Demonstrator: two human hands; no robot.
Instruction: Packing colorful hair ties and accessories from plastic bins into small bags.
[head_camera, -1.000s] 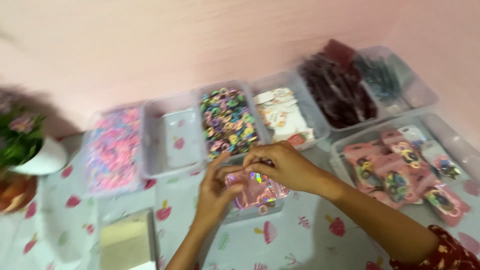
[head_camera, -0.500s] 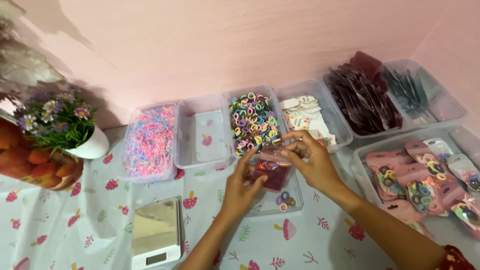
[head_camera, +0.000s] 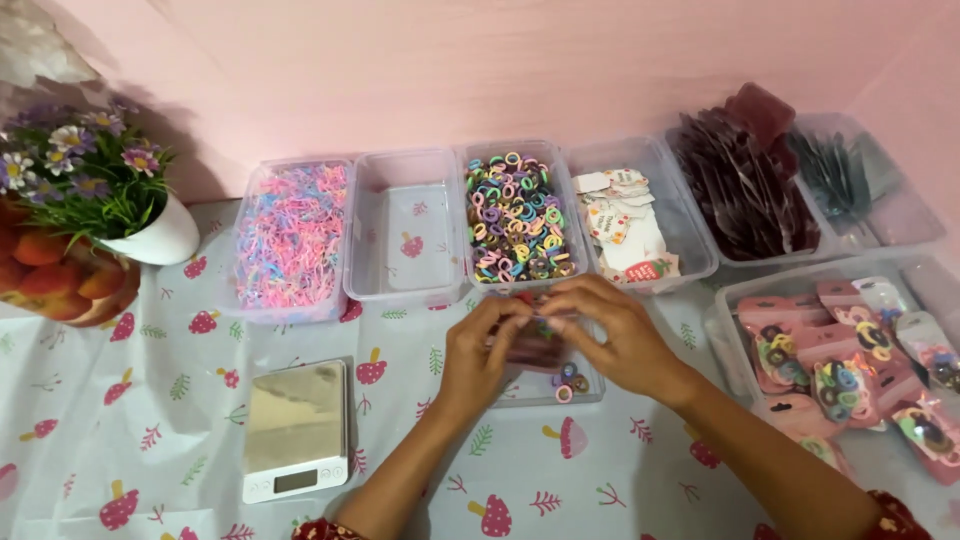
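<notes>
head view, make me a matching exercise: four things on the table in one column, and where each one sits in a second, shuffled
Things:
1. kitchen scale
2. flower pot
3. empty clear bin
4. dark pink pouch

Places:
A. between the bin of pastel bands and the bin of coloured hair rings
B. held between the left hand and right hand
C. near edge, left of the hands
D. far left, by the wall

Pairs: 1-C, 2-D, 3-A, 4-B
</notes>
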